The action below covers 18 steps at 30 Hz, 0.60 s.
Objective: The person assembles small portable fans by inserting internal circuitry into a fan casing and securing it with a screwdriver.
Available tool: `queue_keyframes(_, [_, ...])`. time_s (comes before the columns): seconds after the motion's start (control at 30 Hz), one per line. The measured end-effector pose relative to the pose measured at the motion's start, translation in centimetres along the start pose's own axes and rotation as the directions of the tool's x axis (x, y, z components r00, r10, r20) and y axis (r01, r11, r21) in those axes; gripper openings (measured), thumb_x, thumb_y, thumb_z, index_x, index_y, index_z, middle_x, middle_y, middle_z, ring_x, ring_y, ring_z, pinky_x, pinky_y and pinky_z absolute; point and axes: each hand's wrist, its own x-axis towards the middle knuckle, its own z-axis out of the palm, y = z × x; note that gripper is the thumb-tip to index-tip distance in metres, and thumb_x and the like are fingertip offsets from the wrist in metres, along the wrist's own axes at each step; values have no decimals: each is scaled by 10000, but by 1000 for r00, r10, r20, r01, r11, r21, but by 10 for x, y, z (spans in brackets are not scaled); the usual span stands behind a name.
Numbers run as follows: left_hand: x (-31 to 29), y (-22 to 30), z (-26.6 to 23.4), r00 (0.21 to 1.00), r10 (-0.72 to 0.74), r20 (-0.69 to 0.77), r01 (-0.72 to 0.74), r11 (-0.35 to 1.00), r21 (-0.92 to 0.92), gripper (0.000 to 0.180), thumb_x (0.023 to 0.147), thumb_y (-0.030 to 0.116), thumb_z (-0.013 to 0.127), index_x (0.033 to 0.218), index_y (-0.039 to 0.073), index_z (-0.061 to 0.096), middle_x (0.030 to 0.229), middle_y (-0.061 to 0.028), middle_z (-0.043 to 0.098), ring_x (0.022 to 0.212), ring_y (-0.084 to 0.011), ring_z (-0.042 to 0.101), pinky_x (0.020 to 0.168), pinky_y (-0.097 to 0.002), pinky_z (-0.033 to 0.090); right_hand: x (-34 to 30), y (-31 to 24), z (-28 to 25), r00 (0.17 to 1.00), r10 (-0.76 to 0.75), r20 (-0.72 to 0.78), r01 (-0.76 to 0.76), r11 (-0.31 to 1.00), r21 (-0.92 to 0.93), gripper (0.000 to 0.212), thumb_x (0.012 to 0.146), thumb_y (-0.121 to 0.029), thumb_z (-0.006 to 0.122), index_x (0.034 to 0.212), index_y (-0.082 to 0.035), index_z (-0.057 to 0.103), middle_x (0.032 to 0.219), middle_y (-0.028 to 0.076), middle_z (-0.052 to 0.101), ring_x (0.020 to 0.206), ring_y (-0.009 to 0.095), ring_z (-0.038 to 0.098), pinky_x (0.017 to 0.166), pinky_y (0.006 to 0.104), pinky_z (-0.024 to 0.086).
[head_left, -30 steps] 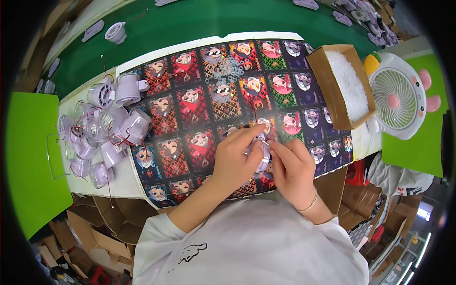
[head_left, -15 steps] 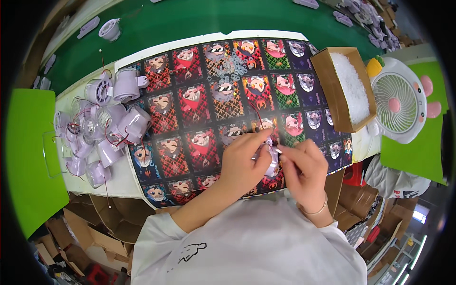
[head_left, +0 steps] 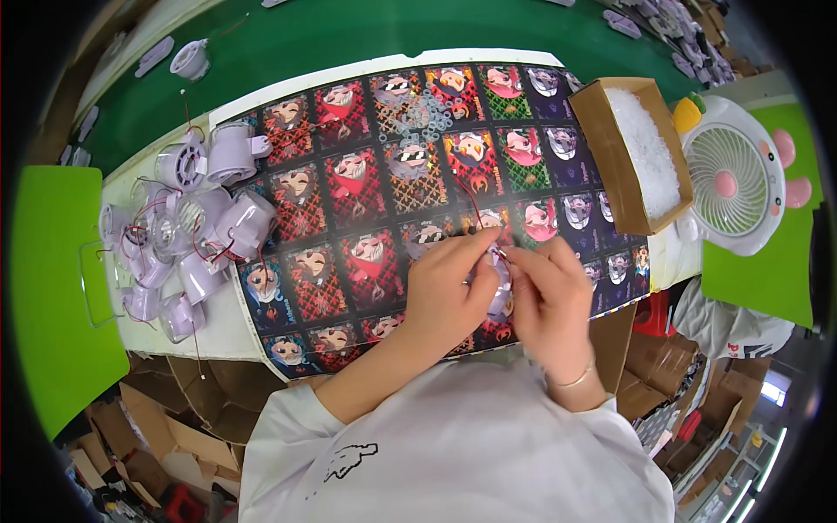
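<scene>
In front of my body, over the patterned mat, my left hand is closed around a small lilac plastic housing with a clear part. A thin red wire runs up from it across the mat. From the other side, my right hand pinches thumb and forefinger together at the housing's upper end. Something thin and dark shows at those fingertips, too small to name. My fingers hide much of the housing.
Several lilac housings with clear cups and red wires are heaped at the left. Small translucent rings lie on the mat. A cardboard box of clear small pieces and a white fan stand right. Behind runs a green belt carrying lilac parts.
My right fingertips have moved up along the housing to its upper end; the white bit seen by them no longer shows. The lilac parts on the belt have shifted slightly left.
</scene>
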Motion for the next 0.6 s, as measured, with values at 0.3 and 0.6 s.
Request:
queue_keyframes(0.3, [-1,1,4,998,-65,-4,64,991,-118,219,855,50,600,1053,-8,675,884,-177,682,801,-368,646,720,-447,509,86,33,-45,839,-149,524,93,987,131,182,721,71,598,863,5,691,742,146,576,697,352,578,628,408,473])
queue_keyframes(0.6, [1,3,-11,992,-103,-77,91,985,-145,292,946,56,530,1230,-3,558,1064,-163,631,916,-259,640,789,-349,510,19,29,-7,912,-184,367,114,972,203,671,784,-238,745,1345,21,483,1313,216,517,1220,405,486,1057,452,379])
